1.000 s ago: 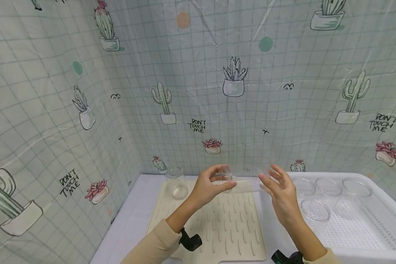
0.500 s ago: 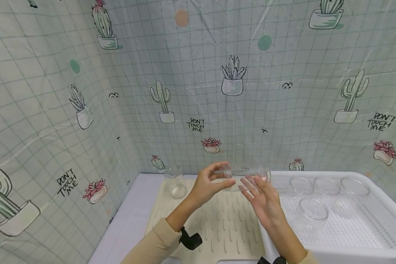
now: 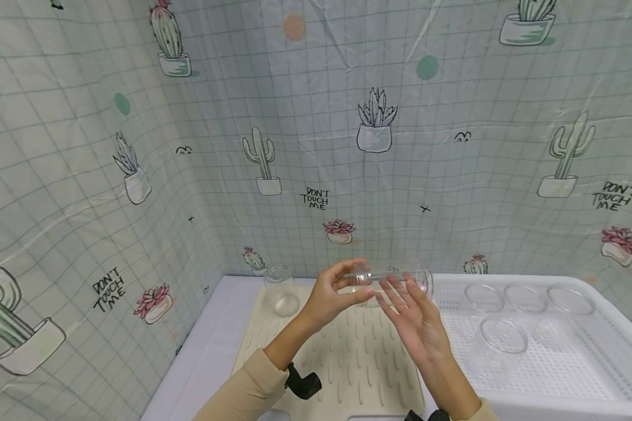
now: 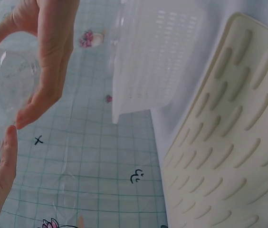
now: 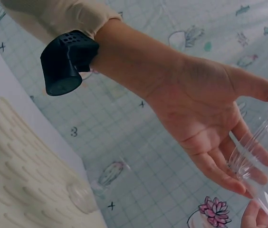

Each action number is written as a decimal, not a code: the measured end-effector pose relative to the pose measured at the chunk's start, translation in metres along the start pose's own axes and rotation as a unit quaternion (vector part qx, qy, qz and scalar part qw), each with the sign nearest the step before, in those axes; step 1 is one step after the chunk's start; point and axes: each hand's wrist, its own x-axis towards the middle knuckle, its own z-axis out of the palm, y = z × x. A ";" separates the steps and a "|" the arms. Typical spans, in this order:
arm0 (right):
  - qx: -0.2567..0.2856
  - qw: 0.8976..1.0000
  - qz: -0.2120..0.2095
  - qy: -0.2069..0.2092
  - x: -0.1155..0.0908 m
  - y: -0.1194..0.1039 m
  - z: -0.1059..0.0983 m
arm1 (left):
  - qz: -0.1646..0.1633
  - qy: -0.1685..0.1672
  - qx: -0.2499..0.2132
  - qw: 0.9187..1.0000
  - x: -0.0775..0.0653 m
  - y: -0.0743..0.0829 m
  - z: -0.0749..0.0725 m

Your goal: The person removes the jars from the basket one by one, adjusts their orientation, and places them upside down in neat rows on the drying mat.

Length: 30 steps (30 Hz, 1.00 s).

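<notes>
A clear drinking glass lies on its side in the air above the ribbed cream mat, between both hands. My left hand grips its left end, thumb in front and fingers behind. At the other end, my right hand holds the glass with its palm toward me, its fingers reaching along the wall. The left wrist view has the right hand curved around the glass, near the left fingers. In the right wrist view, the left hand holds the glass rim.
Another clear glass stands at the far left of the cream mat. To the right, a white perforated tray holds several clear glasses. A cactus-print curtain hangs behind the table and along its left side.
My right hand has come left and turned its palm toward me, its fingers now along the glass. The left hand keeps its grip in nearly the same place.
</notes>
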 end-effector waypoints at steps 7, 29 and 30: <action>-0.037 0.999 -0.006 0.014 0.004 -0.002 -0.001 | 0.011 -0.003 0.016 1.000 0.002 0.002 0.000; -0.083 0.996 -0.007 0.028 0.029 -0.004 0.003 | -0.048 0.078 0.128 0.988 -0.040 -0.012 -0.032; -0.085 0.996 -0.007 0.032 0.031 -0.003 0.004 | -0.052 0.079 0.140 0.986 -0.044 -0.013 -0.034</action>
